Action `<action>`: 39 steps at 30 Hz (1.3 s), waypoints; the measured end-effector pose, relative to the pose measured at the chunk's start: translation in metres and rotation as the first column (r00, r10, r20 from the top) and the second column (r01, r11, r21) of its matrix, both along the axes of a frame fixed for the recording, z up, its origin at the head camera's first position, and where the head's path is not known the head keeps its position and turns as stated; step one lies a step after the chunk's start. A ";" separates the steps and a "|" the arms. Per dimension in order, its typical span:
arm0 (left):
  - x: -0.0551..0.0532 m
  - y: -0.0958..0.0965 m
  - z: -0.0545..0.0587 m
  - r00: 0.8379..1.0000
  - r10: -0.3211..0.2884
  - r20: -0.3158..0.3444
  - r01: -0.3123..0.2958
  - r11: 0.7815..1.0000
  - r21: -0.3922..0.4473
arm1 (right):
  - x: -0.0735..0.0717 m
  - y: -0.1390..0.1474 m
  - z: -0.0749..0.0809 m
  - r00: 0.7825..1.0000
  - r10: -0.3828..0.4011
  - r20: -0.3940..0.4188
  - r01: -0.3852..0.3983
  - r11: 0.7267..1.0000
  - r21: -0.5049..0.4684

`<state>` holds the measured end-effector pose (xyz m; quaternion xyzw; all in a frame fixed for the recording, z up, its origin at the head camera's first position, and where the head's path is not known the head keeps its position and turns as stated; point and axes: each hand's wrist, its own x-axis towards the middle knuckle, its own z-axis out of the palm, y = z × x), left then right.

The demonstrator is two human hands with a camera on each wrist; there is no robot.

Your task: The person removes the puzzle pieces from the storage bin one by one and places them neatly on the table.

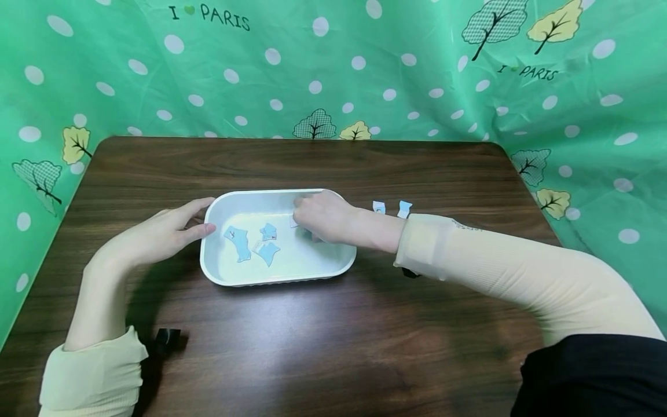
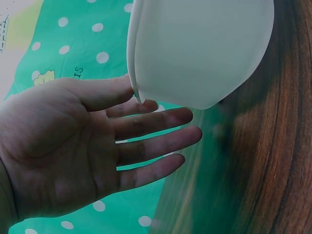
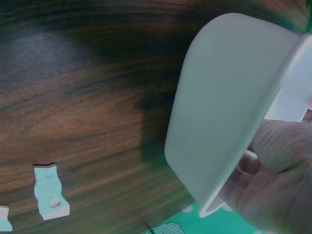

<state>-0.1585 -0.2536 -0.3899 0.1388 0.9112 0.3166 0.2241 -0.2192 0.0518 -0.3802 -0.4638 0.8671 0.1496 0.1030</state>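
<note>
A white tray (image 1: 281, 278) stands on the table, holding light-blue puzzle pieces (image 1: 239, 243), which lie in its left half. My left hand (image 1: 161, 234) touches the tray's left rim with thumb and index finger; in the left wrist view its other fingers stretch out straight below the tray wall (image 2: 200, 53). My right hand (image 1: 328, 217) reaches over the right end into the tray, fingers curled down, pinching a small pale puzzle piece (image 1: 293, 221) that is mostly covered. In the right wrist view the tray's rim hides those fingertips.
Two more puzzle pieces (image 1: 404, 209) lie on the brown wooden table (image 1: 333, 347), right of the tray beside the right forearm. A small black object (image 1: 168, 337) is near the left sleeve. Green dotted cloth (image 1: 333, 69) hangs behind the table.
</note>
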 end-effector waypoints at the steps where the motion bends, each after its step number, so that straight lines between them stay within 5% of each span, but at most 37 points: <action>1: 0.000 0.000 0.000 1.000 0.000 0.000 0.000 1.000 0.002 | 0.000 0.001 0.000 1.000 -0.004 0.007 0.004 1.000 -0.004; 23: 0.000 0.001 -0.001 1.000 -0.001 -0.004 0.001 1.000 0.004 | -0.008 0.006 0.000 0.981 -0.046 0.191 0.063 0.994 -0.085; 32: -0.001 0.000 -0.001 1.000 0.000 0.003 0.000 1.000 -0.023 | -0.012 0.007 0.012 0.924 -0.180 0.337 0.213 0.975 -0.062; 39: 0.000 0.001 0.001 1.000 0.008 0.013 -0.007 1.000 -0.016 | -0.015 0.013 0.019 0.867 -0.200 0.457 0.283 0.952 -0.119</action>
